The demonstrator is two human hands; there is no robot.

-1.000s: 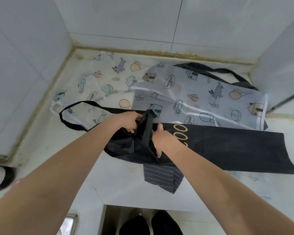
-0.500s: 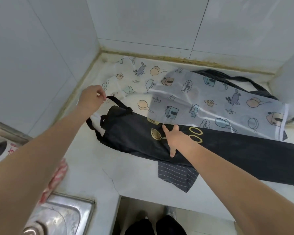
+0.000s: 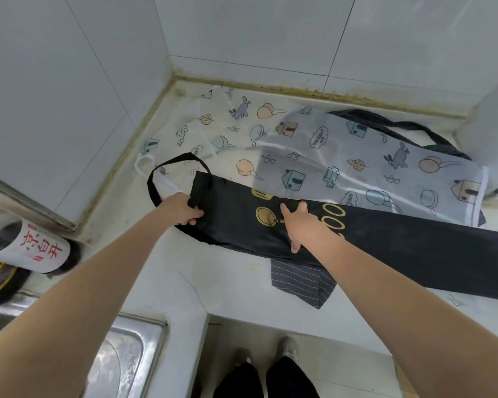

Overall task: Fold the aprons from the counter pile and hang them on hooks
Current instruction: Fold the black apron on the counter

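Observation:
A black apron with gold print lies folded into a long strip across the white counter. Its neck loop curves out at the left end. My left hand pinches the strip's left edge near the loop. My right hand lies flat on the gold print, fingers spread, pressing the cloth down. Behind it spreads a translucent white apron with cartoon houses, rabbits and balloons. A dark striped apron pokes out from under the black strip.
Tiled walls close the counter's left and back sides. A steel sink sits at the lower left, with a bottle bearing red characters on its side above it. The counter's front edge steps back above my feet. Another dark strap lies at the back right.
My left hand came back from the loop's far end and now grips the strip's left edge. The right hand stayed flat on the print. The camera tilted further left and down.

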